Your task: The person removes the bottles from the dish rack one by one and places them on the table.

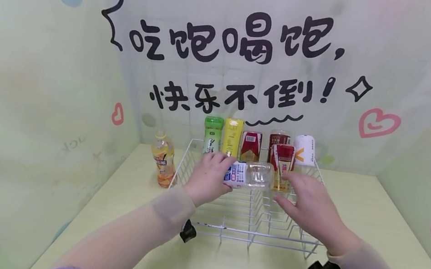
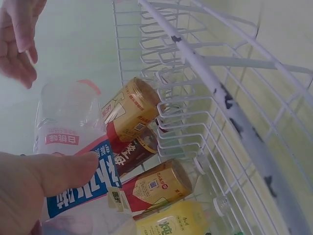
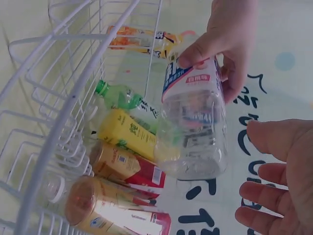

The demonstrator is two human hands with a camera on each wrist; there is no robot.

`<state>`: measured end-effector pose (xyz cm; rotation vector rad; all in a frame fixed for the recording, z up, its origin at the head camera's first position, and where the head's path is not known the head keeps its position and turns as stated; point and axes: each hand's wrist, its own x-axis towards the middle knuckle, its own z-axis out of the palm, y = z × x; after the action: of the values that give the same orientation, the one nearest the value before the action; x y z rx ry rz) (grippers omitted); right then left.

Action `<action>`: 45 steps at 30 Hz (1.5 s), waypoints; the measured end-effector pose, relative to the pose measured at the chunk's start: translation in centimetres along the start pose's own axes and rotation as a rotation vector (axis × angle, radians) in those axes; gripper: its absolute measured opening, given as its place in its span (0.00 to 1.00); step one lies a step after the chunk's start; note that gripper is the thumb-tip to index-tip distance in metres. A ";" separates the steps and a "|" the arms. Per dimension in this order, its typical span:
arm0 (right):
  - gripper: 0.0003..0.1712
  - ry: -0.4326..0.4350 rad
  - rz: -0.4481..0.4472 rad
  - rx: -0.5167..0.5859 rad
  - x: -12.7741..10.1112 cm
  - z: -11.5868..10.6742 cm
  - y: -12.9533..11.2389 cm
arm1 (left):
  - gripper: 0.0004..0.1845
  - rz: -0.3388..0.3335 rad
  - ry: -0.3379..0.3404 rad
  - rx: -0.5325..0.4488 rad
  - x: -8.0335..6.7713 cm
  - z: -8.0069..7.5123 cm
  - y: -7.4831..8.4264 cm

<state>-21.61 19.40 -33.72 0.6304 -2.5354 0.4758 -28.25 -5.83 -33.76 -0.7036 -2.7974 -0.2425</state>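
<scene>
My left hand (image 1: 211, 175) grips a clear plastic bottle (image 1: 259, 176) around its blue-and-white label. The bottle lies sideways above the white wire rack (image 1: 223, 229), its base pointing right in the head view; its cap end is hidden by the hand. My right hand (image 3: 288, 181) is beside the base with fingers spread and holds nothing; the right wrist view shows a gap between it and the bottle. Behind, a green bottle (image 1: 212, 134), a yellow bottle (image 1: 232, 137) and red-and-gold bottles (image 2: 154, 188) stand cap-down in the rack.
An orange drink bottle (image 1: 163, 159) stands on the table (image 1: 120, 194) left of the rack. A dark brown-red container (image 1: 280, 137) and a white container with an orange mark (image 1: 306, 149) are at the rack's back right. A wall with black writing rises behind.
</scene>
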 end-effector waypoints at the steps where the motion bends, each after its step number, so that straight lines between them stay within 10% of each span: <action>1: 0.32 -0.012 -0.019 -0.028 0.5 0.2 -0.4 | 0.42 0.010 0.002 0.015 0.0 0.0 0.1; 13: 0.55 -0.254 -0.024 -0.249 5.0 3.2 -3.6 | 0.41 0.059 0.016 0.134 -0.6 0.2 1.0; 45: 0.42 -0.185 -0.053 -0.295 4.8 5.2 -4.1 | 0.44 0.135 0.082 0.145 -1.8 1.3 0.6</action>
<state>-25.16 12.07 -34.64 0.6519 -2.6810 0.0222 -26.68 -5.87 -35.46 -0.8231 -2.6446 -0.0415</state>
